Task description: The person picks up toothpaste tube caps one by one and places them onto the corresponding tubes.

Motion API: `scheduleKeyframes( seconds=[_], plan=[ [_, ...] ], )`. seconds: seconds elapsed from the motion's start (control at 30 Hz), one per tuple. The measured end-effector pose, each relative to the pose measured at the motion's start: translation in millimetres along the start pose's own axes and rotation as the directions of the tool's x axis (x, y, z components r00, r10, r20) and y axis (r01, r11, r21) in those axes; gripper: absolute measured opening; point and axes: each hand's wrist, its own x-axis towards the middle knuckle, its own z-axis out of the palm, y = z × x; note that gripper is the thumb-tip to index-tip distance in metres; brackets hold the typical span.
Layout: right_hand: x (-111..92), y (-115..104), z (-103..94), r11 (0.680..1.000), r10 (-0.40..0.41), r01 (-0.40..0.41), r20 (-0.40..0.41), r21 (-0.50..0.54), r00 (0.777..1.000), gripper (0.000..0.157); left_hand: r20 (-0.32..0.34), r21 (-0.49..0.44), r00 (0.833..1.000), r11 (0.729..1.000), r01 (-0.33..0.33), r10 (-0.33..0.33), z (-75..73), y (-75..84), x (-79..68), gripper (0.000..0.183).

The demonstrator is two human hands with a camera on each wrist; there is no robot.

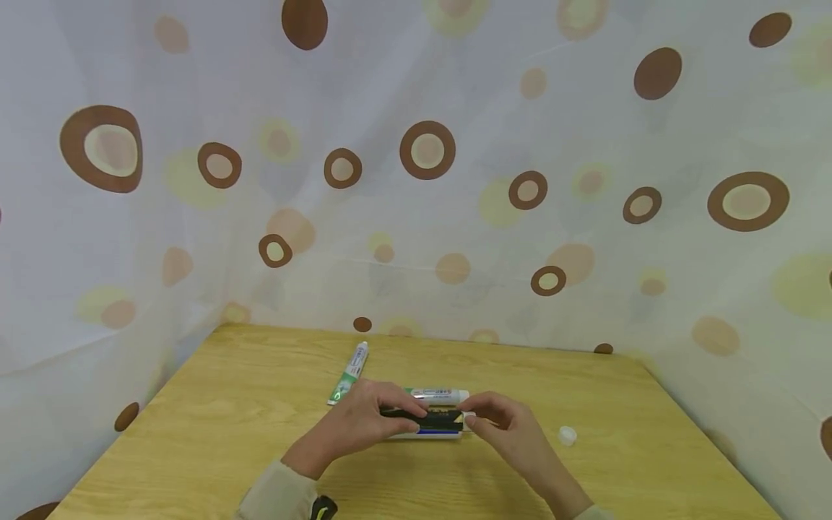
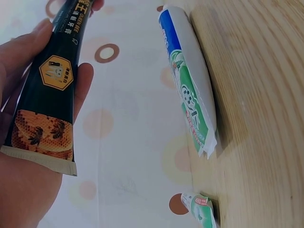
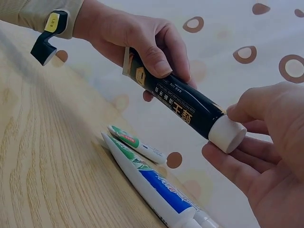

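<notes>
My left hand (image 1: 360, 419) holds a black toothpaste tube (image 2: 56, 71) with gold lettering and a honeycomb picture by its crimped end. The thumb lies on one side of the tube and fingers on the other, and the tube is raised off the table. My right hand (image 3: 270, 142) pinches the white cap (image 3: 228, 134) at the tube's other end between thumb and fingers. Below lies a white toothpaste tube with blue and green print (image 3: 156, 183). Behind the black tube is a white and green tube (image 1: 438, 396), partly hidden by it and the left hand.
Farther back on the left of the wooden table (image 1: 260, 404) lies another white and green toothpaste tube (image 1: 349, 372). A loose white cap (image 1: 568, 435) sits to the right of my right hand. A spotted curtain (image 1: 390, 217) hangs around the back and sides.
</notes>
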Motion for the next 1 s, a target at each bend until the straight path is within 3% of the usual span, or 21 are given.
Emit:
scheduleKeyframes(
  seconds=[0.3, 0.4, 0.53, 0.73, 1.0],
  plan=[
    [2.3, 1.1, 2.6, 0.995, 0.034, -0.039, 0.048, 0.093, 0.998, 0.037, -0.010, 0.008, 1.000, 1.000, 0.015, -0.015, -0.1, -1.6, -0.8, 0.019],
    [3.8, 0.5, 2.6, 0.998, 0.049, -0.049, 0.008, 0.037, 0.999, 0.036, -0.011, 0.017, 1.000, 1.000, 0.013, -0.013, -0.6, -0.7, -0.4, 0.019],
    [3.9, 0.5, 2.8, 1.000, 0.003, -0.004, -0.035, -0.023, 0.999, 0.028, -0.017, 0.033, 1.000, 0.999, -0.005, 0.005, -1.4, 0.0, 0.6, 0.019],
    [0.9, 1.6, 4.0, 0.998, -0.063, 0.063, 0.010, 0.020, 0.998, 0.028, -0.018, 0.019, 1.000, 1.000, 0.001, -0.001, -1.6, -0.6, -1.8, 0.019],
    [2.5, 0.0, 6.3, 0.993, -0.023, 0.023, -0.004, 0.112, 1.000, 0.037, -0.028, 0.018, 0.999, 1.000, 0.020, -0.020, -2.0, -1.0, -0.8, 0.020]
  ],
)
